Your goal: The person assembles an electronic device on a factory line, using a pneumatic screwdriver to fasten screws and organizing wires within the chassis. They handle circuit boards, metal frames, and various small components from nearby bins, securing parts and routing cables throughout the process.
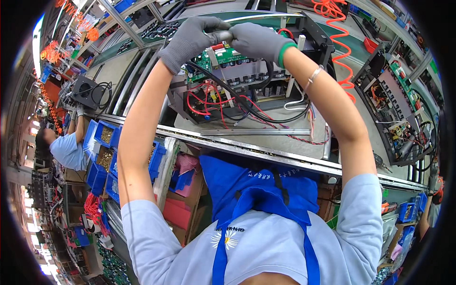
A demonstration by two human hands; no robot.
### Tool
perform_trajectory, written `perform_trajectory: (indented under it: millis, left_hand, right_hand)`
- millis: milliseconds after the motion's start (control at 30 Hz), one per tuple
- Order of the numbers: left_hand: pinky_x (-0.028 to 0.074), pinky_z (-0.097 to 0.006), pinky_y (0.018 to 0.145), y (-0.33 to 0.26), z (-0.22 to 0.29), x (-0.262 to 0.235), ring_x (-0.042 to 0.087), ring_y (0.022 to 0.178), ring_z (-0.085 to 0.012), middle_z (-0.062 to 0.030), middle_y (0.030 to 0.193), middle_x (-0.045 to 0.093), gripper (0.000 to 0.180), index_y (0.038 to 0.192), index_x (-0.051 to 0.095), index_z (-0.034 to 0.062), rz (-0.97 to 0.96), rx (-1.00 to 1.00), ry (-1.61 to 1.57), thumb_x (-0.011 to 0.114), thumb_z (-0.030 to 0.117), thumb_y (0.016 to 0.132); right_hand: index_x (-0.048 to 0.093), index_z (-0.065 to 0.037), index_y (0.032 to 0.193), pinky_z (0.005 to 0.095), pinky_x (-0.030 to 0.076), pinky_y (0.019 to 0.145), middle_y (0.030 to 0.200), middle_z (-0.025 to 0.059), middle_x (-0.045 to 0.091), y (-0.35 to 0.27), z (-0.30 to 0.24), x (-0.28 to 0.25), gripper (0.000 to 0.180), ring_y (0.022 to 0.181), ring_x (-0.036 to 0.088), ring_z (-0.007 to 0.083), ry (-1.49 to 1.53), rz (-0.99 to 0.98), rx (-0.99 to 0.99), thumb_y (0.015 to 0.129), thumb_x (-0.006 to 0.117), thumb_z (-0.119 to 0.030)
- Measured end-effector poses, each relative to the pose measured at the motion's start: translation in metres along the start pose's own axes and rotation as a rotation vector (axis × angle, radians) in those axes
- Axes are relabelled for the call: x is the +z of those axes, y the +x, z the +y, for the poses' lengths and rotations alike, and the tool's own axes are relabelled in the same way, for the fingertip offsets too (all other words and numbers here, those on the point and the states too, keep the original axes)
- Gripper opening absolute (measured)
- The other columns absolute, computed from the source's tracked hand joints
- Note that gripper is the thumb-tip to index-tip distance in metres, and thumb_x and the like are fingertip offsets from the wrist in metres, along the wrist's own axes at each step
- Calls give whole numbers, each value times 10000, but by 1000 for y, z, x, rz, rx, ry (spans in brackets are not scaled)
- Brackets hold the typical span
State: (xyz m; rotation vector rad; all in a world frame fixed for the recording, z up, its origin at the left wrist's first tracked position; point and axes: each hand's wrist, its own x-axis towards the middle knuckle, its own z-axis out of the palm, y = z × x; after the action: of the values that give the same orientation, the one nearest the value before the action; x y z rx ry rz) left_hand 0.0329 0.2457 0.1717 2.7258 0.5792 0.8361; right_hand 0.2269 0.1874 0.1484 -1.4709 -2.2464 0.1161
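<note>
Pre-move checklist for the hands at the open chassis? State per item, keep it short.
1. Both hands gloved: ok. Left hand and right hand wear grey gloves.
2. Grip on the small grey part: ok. Fingertips of both hands meet on it above the green circuit board.
3. What the part is and how it is seated: cannot tell, fingers cover it.
4. Wires out of the way: not ok. Red wires and black cables loop loosely through the open chassis below the hands.
5. Orange coiled hose: ok, it hangs to the right of the right forearm, apart from it.
6. Next unit on the line: ok, apart at right.
</note>
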Motion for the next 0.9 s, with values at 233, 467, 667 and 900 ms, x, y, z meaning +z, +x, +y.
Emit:
perform_trajectory:
  millis: [233, 467, 667, 900]
  left_hand:
    - [490, -294, 766, -11, -20, -3, 611, 831, -132, -82, 877, 699, 326, 1070, 703, 18, -38, -447, -103, 674, 295, 901]
    - [509, -319, 815, -17, -68, 6, 660, 879, -207, -126, 973, 710, 381, 1141, 692, 60, -166, -352, 30, 759, 208, 797]
    - [517, -367, 833, -14, -76, 13, 675, 911, -310, -156, 1000, 715, 331, 1090, 719, 101, -218, -277, 171, 726, 300, 825]
    - [522, -373, 816, -21, -74, 17, 680, 887, -268, -133, 982, 720, 311, 1088, 717, 102, -71, -218, 167, 731, 279, 833]
  right_hand:
    - [692, -57, 974, 429, 517, 714, 834, 175, 677, 17, 7, 19, 285, 782, 657, 343, 63, 287, -144, 881, 610, -314]
    - [634, -28, 1062, 421, 494, 740, 864, 189, 647, 41, 22, 30, 322, 818, 625, 372, -16, 87, -167, 855, 678, -271]
    - [646, -29, 1067, 392, 498, 761, 900, 188, 651, 48, 24, 32, 301, 838, 633, 343, 6, -46, -83, 867, 656, -253]
    - [665, -39, 1055, 395, 510, 775, 911, 182, 665, 50, 29, 37, 291, 849, 643, 341, 37, -32, -98, 891, 623, -275]
